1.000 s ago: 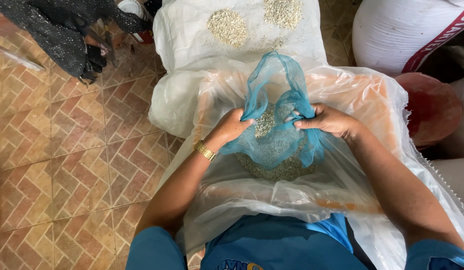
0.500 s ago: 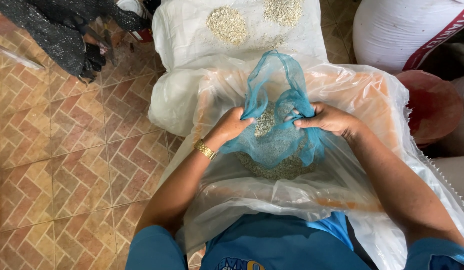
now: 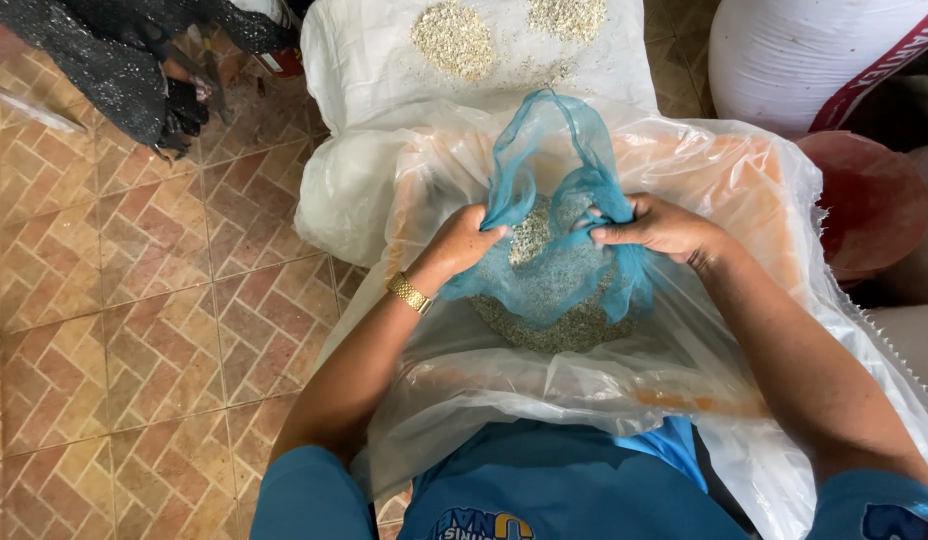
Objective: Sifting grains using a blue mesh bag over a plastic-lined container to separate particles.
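Note:
A thin blue plastic bag filled with small pale grains sits inside a large clear plastic sack on my lap. My left hand pinches the blue bag's left edge near its mouth. My right hand grips the right edge, fingers closed on the bunched plastic. The bag's two handles stand up loosely between and above my hands. A gold bracelet is on my left wrist.
A white sack ahead carries two small piles of grain. A large white bag stands at the top right, a reddish round lid beside it. Dark cloth lies on the brick-patterned floor at the top left.
Both hands have gathered the blue bag's edges slightly closer together at its mouth. The bag stays in place on the clear sack.

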